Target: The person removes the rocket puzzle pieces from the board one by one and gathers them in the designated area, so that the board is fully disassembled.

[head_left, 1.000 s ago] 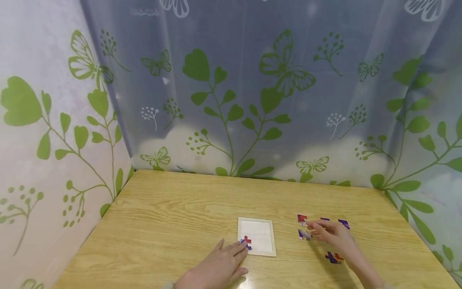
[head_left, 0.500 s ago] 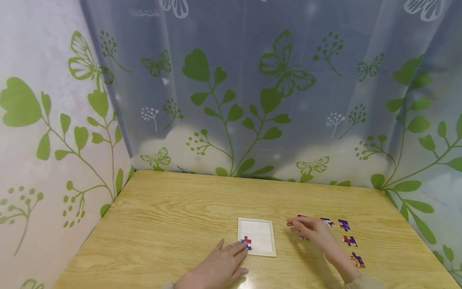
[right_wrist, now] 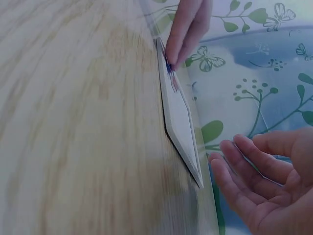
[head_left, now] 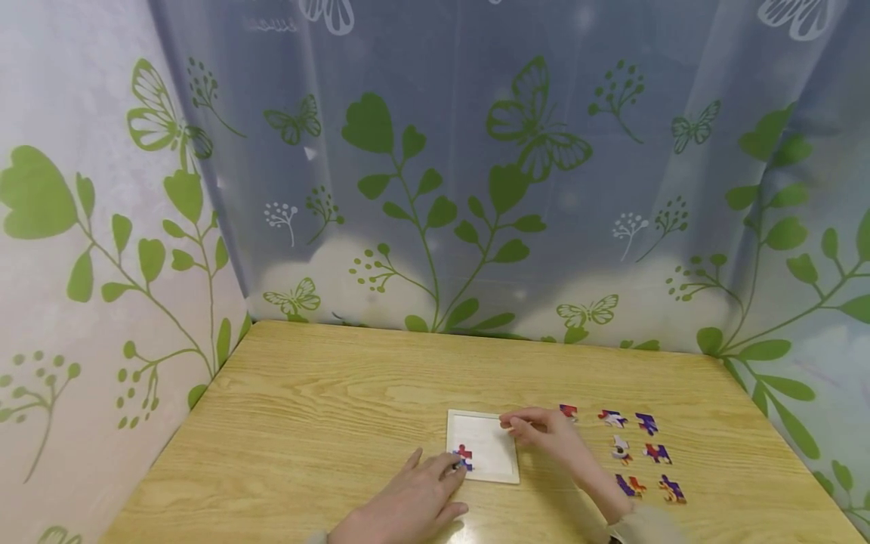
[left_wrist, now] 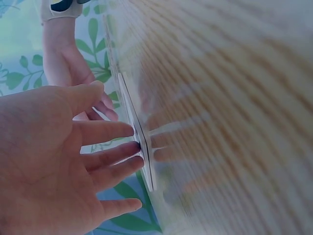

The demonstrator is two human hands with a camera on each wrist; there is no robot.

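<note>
In the head view my left hand (head_left: 411,495) rests by a white square puzzle frame (head_left: 503,476). Its fingers are mostly straight, and the fingertips touch a red and blue jigsaw piece (head_left: 465,453) lying in the frame's lower left corner. My right hand (head_left: 553,446) is over the frame's right edge, thumb and forefinger tips together. A small pale sliver shows at those tips, apparently a puzzle piece seen edge-on; most of it is hidden. The left wrist view shows the fingertips of the left hand (left_wrist: 93,152) against the frame (left_wrist: 142,147).
On the wooden table (head_left: 340,393), to the right of the frame, several loose jigsaw pieces (head_left: 620,449) lie in rough rows. The right hand and forearm cover part of that area. Patterned curtains (head_left: 435,227) close off the back and sides.
My right hand has moved left from the loose pieces to the frame, uncovering several of those pieces. My left hand has stayed in place, with one fingertip now slightly more bent.
</note>
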